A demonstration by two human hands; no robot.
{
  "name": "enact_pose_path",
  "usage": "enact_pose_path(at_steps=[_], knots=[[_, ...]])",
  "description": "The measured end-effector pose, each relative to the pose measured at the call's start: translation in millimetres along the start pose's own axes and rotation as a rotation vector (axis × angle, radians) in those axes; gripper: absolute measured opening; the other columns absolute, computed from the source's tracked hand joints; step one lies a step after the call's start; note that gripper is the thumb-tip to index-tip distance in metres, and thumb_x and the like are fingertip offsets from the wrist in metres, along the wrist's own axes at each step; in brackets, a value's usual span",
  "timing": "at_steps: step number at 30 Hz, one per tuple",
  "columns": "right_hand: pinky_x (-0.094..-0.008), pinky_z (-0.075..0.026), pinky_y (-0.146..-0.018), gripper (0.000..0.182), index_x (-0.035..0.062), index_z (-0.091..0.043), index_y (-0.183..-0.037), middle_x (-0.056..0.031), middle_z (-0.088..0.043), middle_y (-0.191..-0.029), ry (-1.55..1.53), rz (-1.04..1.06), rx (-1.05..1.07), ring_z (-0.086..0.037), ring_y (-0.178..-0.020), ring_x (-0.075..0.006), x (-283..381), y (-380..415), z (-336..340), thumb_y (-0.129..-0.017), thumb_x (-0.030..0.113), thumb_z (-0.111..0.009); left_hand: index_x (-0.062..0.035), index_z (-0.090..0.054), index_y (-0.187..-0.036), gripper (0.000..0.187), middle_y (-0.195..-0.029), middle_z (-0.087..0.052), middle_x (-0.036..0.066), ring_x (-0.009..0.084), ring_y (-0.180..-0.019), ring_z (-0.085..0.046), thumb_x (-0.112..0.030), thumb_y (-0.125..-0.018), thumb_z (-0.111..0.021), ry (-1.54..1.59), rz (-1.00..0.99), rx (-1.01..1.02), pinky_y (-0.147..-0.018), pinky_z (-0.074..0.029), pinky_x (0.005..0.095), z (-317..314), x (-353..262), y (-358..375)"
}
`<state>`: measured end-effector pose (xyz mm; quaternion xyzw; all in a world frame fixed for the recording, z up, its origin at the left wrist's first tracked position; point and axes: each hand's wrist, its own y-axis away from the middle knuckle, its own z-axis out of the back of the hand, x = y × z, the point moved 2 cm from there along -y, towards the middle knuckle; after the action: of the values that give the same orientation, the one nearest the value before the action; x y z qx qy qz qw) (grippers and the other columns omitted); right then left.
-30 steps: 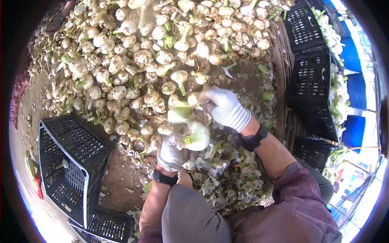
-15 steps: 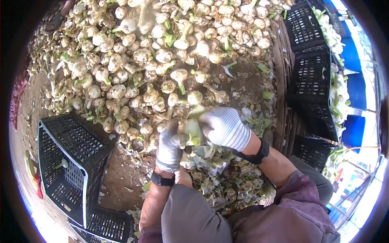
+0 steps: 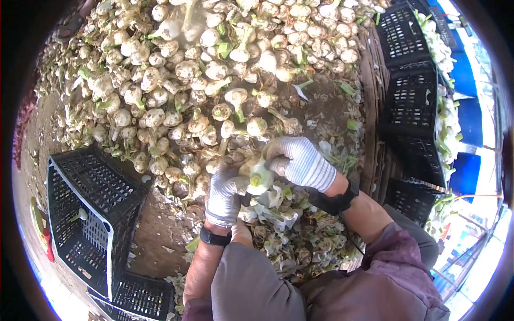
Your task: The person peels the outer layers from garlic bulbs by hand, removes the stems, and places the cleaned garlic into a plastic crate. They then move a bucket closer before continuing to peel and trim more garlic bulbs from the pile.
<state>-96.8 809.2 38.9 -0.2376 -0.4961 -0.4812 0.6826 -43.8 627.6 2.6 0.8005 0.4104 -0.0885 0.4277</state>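
Dirt floor point(image 3: 152, 249) is left bare just right of the open-sided black crate point(image 3: 99, 179). Bulbs point(image 3: 152, 80) are heaped on the floor beyond that crate and spread to its right. Peel scraps point(image 3: 300, 230) are piled well to the crate's right, farther off than the bare patch. Loose leaf pieces point(image 3: 352, 124) are scattered farther right of it.

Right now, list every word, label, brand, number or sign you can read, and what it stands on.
None can be read.
Bulb at the hands: no lettering visible.
Left wristband and right wristband: too small to read any marking.
Left-side black crate: no lettering visible.
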Motion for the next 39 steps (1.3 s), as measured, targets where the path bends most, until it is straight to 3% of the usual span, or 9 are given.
enact_pose_path(at_steps=[4,6,12,16,24,30,34,36,39], knots=[[-0.0372,-0.049,-0.061,0.012,0.0043,-0.062,-0.079,-0.0135,-0.06,-0.071,0.202,0.09,-0.044,-0.06,-0.067,-0.0317,-4,-12,3,-0.07,0.011,-0.067,0.0007,-0.044,-0.122,0.061,-0.105,-0.058,0.013,0.018,-0.084,-0.06,-0.01,-0.066,-0.066,0.054,-0.027,0.062,-0.056,-0.05,0.0222,-5,6,0],[-0.0349,-0.048,-0.061,0.01,0.0031,-0.059,-0.078,-0.0105,-0.059,-0.074,0.324,0.212,-0.015,-0.059,-0.068,-0.0282,-7,-20,-3,-0.072,0.008,-0.066,-0.0041,-0.048,-0.115,0.056,-0.109,-0.057,0.011,0.0229,-0.099,-0.057,-0.007,-0.064,-0.07,0.015,-0.029,0.217,-0.081,-0.051,0.0329,-12,5,-2],[-0.0312,-0.051,-0.073,0.046,0.0079,-0.058,-0.113,-0.0107,-0.062,-0.1,0.308,0.14,-0.085,-0.062,-0.082,-0.02,-5,-28,15,-0.07,0.013,-0.074,-0.0061,-0.047,-0.112,0.051,-0.096,-0.059,0.008,0.0185,-0.077,-0.062,-0.005,-0.067,-0.069,-0.001,-0.056,0.028,-0.047,-0.053,0.0276,-7,-1,-7],[-0.0322,-0.051,-0.068,0.061,0.0062,-0.056,-0.116,-0.0117,-0.061,-0.09,0.002,-0.012,-0.05,-0.062,-0.077,-0.0218,1,1,21,-0.064,0.024,-0.082,-0.0048,-0.047,-0.113,0.05,-0.097,-0.059,0.007,0.0162,-0.081,-0.06,-0.008,-0.07,-0.071,-0.107,-0.137,-0.089,-0.059,-0.052,0.0251,-16,-4,-7],[-0.0353,-0.05,-0.073,0.027,0.0063,-0.064,-0.096,-0.0128,-0.062,-0.09,0.02,0.006,-0.167,-0.062,-0.083,-0.0276,20,16,10,-0.071,0.012,-0.073,-0.0103,-0.05,-0.108,0.037,-0.107,-0.057,0.005,0.0208,-0.093,-0.056,-0.005,-0.074,-0.064,0.328,-0.168,0.21,-0.086,-0.046,0.0331,-22,-12,-27],[-0.0337,-0.049,-0.074,0.021,0.0044,-0.062,-0.09,-0.0127,-0.061,-0.091,-0.041,-0.118,-0.28,-0.061,-0.08,-0.0273,-4,19,22,-0.072,0.006,-0.071,-0.0049,-0.056,-0.092,0.028,-0.058,-0.049,0.004,0.0166,-0.055,-0.05,0.003,-0.066,-0.049,0.377,-0.325,0.179,-0.056,-0.046,0.0283,-22,-18,-41],[-0.0315,-0.049,-0.072,0.022,0.0048,-0.062,-0.091,-0.0117,-0.06,-0.094,0.011,-0.043,-0.343,-0.061,-0.08,-0.0242,-1,15,39,-0.071,0.005,-0.071,0.0032,-0.052,-0.113,0.044,-0.085,-0.062,0.009,0.0144,-0.073,-0.061,0.0,-0.07,-0.06,-0.774,0.131,0.283,-0.061,-0.05,0.0254,-22,-8,-23],[-0.0322,-0.05,-0.071,0.025,0.0066,-0.064,-0.093,-0.0119,-0.06,-0.095,0.118,0.082,-0.348,-0.061,-0.081,-0.0266,-1,14,36,-0.069,0.005,-0.071,0.0039,-0.045,-0.123,0.052,-0.096,-0.06,0.01,0.0149,-0.082,-0.059,-0.004,-0.075,-0.062,-1.154,-0.529,0.255,-0.069,-0.05,0.0269,-13,12,-21],[-0.0363,-0.051,-0.073,0.028,0.0107,-0.065,-0.097,-0.0116,-0.059,-0.098,0.452,0.131,-0.263,-0.061,-0.085,-0.0305,14,19,28,-0.069,0.01,-0.071,0.0048,-0.038,-0.128,0.057,-0.1,-0.059,0.011,0.0138,-0.09,-0.057,-0.01,-0.08,-0.064,-0.529,-0.163,0.102,-0.079,-0.049,0.0272,-39,-22,-19]])
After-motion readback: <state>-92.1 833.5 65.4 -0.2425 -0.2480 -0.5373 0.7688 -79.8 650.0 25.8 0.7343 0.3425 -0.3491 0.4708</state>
